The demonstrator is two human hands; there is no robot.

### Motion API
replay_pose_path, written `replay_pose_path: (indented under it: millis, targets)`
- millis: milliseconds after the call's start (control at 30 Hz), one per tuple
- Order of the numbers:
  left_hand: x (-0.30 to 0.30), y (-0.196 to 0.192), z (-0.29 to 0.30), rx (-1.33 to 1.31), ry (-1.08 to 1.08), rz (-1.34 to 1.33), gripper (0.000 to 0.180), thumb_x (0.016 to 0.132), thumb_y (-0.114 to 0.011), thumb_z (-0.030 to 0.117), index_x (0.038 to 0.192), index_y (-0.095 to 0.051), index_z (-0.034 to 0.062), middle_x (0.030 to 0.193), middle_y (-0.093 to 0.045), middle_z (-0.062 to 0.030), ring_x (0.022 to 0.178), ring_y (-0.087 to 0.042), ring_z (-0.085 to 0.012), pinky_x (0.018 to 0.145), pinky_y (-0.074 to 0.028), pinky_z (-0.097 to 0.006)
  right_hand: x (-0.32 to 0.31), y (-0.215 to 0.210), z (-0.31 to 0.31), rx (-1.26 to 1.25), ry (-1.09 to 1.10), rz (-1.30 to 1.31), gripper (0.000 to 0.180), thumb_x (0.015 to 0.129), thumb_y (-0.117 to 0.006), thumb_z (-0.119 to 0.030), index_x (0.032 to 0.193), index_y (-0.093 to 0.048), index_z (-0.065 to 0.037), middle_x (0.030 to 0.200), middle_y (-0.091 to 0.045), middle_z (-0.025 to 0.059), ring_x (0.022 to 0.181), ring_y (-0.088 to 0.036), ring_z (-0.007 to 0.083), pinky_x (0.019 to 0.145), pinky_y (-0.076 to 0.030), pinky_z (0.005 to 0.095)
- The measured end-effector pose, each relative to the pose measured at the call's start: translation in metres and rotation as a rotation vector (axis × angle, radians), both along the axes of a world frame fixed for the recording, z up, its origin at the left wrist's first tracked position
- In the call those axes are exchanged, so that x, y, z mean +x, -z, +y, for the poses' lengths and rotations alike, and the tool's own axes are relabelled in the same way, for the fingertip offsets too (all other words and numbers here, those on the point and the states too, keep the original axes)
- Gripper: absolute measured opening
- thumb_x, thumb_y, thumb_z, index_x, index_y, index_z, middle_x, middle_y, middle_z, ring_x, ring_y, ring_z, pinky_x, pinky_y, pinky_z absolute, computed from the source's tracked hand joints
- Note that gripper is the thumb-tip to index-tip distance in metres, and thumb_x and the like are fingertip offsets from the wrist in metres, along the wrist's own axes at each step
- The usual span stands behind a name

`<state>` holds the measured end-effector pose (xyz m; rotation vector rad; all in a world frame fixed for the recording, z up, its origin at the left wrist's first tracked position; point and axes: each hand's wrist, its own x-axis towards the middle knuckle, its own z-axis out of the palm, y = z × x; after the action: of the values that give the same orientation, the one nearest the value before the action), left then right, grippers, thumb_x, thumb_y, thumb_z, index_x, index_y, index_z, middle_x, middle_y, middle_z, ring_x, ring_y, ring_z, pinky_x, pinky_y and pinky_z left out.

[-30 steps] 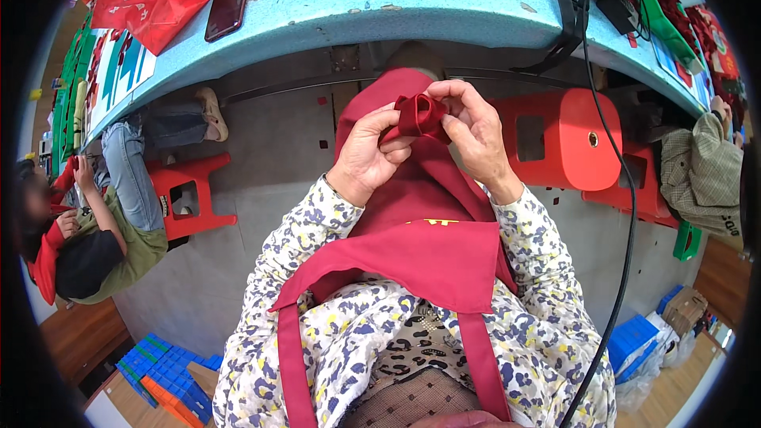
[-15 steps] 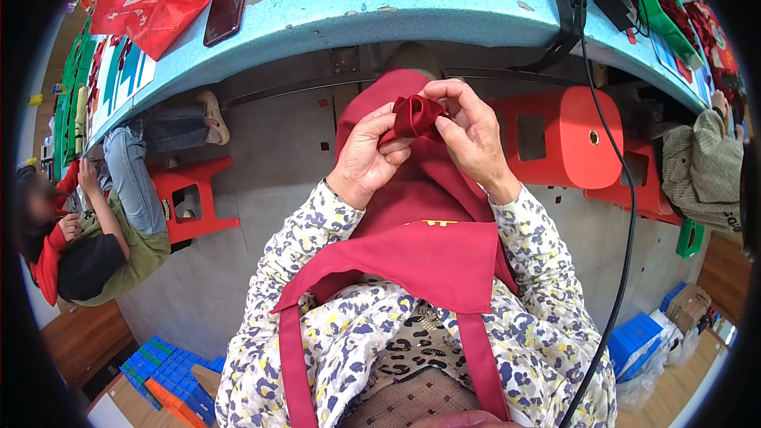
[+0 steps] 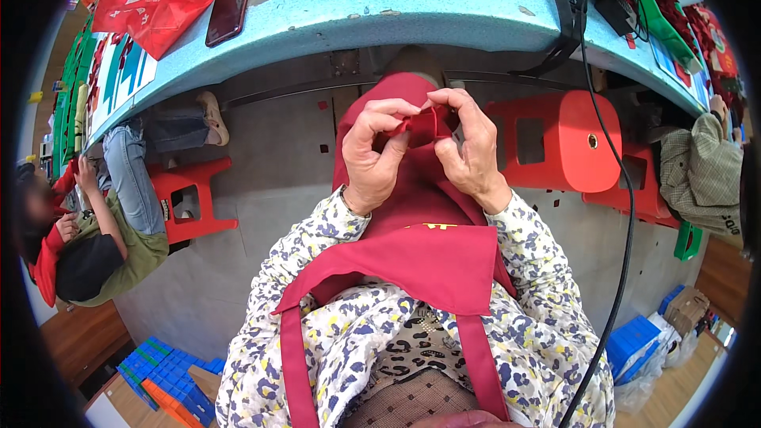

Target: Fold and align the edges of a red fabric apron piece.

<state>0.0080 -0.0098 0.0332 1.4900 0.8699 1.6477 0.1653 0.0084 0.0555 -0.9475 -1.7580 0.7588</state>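
My left hand (image 3: 372,160) and right hand (image 3: 469,150) both have their fingers pinched shut on a small folded red fabric piece (image 3: 426,122), held above my red apron (image 3: 420,257). Beyond it curves the blue counter (image 3: 412,0), with a dark phone (image 3: 231,5) lying on it.

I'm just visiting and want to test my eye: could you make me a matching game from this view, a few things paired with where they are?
Things:
1. small red piece
2. dark phone
3. red stool
4. blue crates

Places:
A. on the floor, lower left
B. under the table, right of the hands
C. pinched between the left hand and right hand
D. lying on the blue table

Pairs: 1-C, 2-D, 3-B, 4-A
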Motion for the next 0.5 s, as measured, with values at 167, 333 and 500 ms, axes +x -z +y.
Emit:
replay_pose_path:
  millis: [167, 333, 500]
  targets:
    - [-0.0001, -0.0033, -0.0012, 0.114, -0.033, 0.12, 0.018, 0.083, -0.063, -0.005, 0.093, -0.051, 0.0043, 0.104, -0.063, -0.0142, 0.093, -0.061, -0.0217, 0.079, -0.049, -0.03, -0.0035, 0.0033, 0.0011, 0.154, 0.06, -0.094, 0.044, 0.064, -0.045, 0.009, 0.107, -0.052, 0.002, 0.098, -0.06, 0.0144, 0.085, -0.06, 0.0258, 0.081, -0.049, 0.0324]
    - [-0.0013, -0.0017, -0.0044, 0.117, 0.008, 0.131, 0.018, 0.085, -0.062, -0.006, 0.095, -0.051, 0.0046, 0.105, -0.061, -0.0166, 0.097, -0.06, -0.0232, 0.084, -0.048, -0.031, -0.0051, 0.0047, 0.0007, 0.184, 0.042, -0.012, 0.043, 0.061, -0.039, 0.014, 0.101, -0.05, 0.002, 0.095, -0.06, 0.0151, 0.084, -0.061, 0.027, 0.081, -0.049, 0.032]
    - [-0.0002, 0.0037, -0.0033, 0.108, -0.017, 0.131, 0.019, 0.084, -0.062, -0.006, 0.095, -0.051, 0.0044, 0.105, -0.062, -0.0164, 0.096, -0.061, -0.023, 0.083, -0.049, -0.031, -0.0091, 0.0055, 0.0017, -0.036, 0.021, 0.073, 0.043, 0.062, -0.038, 0.015, 0.101, -0.049, 0.002, 0.094, -0.06, 0.015, 0.084, -0.061, 0.0262, 0.082, -0.049, 0.032]
